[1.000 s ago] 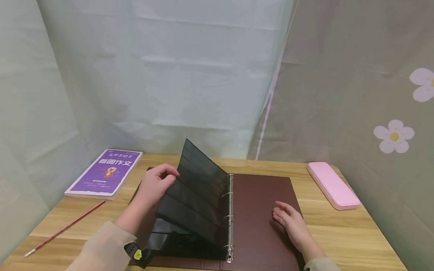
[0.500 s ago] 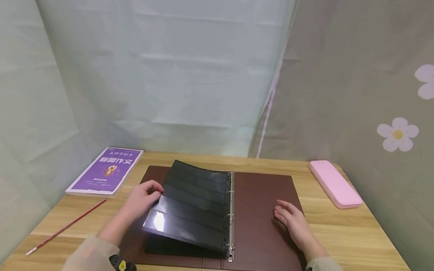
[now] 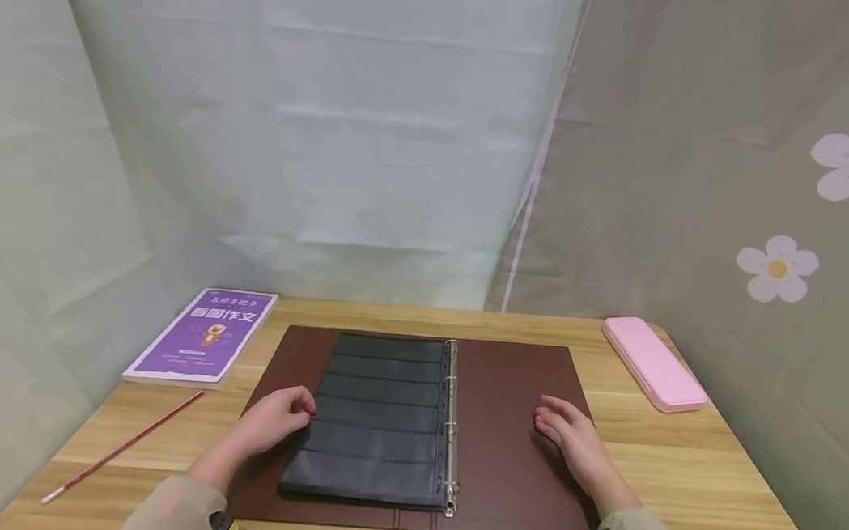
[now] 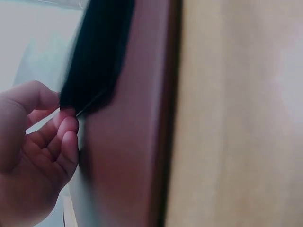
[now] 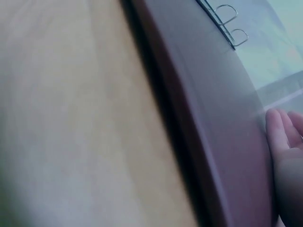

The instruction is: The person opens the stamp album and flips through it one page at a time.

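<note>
An opened ring binder [image 3: 509,440] with dark brown covers lies on the table. Its black pocket pages [image 3: 379,412] lie nearly flat over the left cover, held at the metal rings [image 3: 451,425]. At the pages' outer left edge is my left hand [image 3: 272,422]. In the left wrist view, the thumb and fingertips of that left hand [image 4: 40,142] pinch the edge of the black page [image 4: 99,52]. My right hand [image 3: 570,436] rests at the right cover, fingers loosely bent and holding nothing. The right wrist view has its fingertips [image 5: 274,125] beside the brown cover [image 5: 222,118].
A purple book [image 3: 204,337] lies at the back left of the wooden table [image 3: 731,494]. In front of it is a thin red pencil [image 3: 125,445]. On the back right sits a pink pencil case [image 3: 653,364]. Fabric curtains [image 3: 403,134] enclose the table's back and sides.
The raised black page has come down to the left onto the pages beneath. My left hand has lowered with it toward me. The right hand has stayed in place.
</note>
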{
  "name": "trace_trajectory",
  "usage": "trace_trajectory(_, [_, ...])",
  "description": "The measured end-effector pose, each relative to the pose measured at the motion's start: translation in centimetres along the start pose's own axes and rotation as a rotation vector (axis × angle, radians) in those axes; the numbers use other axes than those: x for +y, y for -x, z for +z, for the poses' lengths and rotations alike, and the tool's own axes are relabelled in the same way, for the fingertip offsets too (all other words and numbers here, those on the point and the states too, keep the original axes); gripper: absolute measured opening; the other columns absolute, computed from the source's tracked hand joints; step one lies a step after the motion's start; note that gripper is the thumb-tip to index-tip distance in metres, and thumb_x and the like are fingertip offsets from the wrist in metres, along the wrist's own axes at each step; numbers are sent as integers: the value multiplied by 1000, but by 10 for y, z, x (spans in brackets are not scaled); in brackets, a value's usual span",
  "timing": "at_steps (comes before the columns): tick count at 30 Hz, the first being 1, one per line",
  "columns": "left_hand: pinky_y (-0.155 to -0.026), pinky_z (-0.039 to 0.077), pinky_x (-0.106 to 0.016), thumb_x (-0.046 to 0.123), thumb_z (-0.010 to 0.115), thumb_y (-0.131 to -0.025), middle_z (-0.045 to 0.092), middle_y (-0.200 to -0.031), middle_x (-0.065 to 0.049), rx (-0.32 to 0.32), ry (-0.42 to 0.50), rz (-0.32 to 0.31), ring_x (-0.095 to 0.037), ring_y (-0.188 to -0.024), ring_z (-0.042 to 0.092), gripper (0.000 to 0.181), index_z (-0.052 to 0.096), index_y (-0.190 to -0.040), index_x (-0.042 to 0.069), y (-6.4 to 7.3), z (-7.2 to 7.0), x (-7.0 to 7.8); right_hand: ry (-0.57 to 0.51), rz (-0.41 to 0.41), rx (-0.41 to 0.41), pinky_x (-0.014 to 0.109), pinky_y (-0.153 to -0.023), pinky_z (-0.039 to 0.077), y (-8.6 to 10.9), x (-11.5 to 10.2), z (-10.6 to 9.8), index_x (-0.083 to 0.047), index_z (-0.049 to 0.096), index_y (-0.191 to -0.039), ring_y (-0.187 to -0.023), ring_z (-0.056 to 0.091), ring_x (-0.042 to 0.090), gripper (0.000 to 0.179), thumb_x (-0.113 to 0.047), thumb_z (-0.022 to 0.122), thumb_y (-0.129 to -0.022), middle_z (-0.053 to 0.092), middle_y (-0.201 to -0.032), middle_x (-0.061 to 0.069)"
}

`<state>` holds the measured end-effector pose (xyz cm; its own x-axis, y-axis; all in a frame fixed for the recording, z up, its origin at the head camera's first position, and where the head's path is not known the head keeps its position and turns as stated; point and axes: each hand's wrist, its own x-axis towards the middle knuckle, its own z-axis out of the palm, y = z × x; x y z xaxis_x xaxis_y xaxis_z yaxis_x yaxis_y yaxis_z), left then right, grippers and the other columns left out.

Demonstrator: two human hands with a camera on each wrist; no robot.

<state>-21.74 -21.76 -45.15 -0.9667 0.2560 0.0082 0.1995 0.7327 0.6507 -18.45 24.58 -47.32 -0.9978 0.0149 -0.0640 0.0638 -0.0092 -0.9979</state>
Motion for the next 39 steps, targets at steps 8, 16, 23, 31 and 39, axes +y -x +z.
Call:
trace_trajectory(8, [-64, 42, -32, 3, 63, -82, 54, -74, 2, -20, -38, 5, -15, -69, 49, 11, 60, -85, 13, 2, 3, 1, -8, 19, 14, 24, -87, 47, 1, 2, -1, 9, 38, -135, -109, 54, 18, 47, -11, 53, -95, 43, -131, 27])
trace_trajectory(16, [-62, 41, -31, 4, 64, -81, 52, -71, 2, -13, -42, 11, -14, -67, 48, 11, 59, -86, 13, 3, 5, -2, -10, 16, 13, 24, -88, 47, 2, 2, -1, 9, 38, -134, -111, 53, 22, 46, -12, 53, -95, 43, -130, 27])
trace_trajectory(23, [-60, 40, -28, 5, 65, -81, 51, -69, 4, -21, -49, 39, -12, -65, 48, 11, 60, -86, 13, 4, 5, -6, -2, 18, 14, 24, -88, 47, 3, 2, 0, 9, 39, -134, -113, 52, 24, 46, -13, 53, -96, 44, -130, 27])
trace_trajectory(31, [-58, 39, -27, 7, 68, -81, 50, -68, 4, -21, -41, 49, -12, -63, 47, 12, 61, -88, 13, 4, 3, -6, 15, 11, 18, 23, -87, 46, 4, 1, 0, 9, 39, -134, -113, 53, 24, 48, -16, 54, -95, 44, -130, 27])
trace_trajectory(39, [-55, 36, -26, 10, 70, -80, 47, -66, 3, -27, -59, 48, -12, -59, 44, 14, 61, -90, 13, 4, 5, -6, 17, 5, 21, 23, -88, 46, 1, 1, 0, 9, 40, -133, -114, 52, 26, 48, -16, 54, -95, 44, -132, 26])
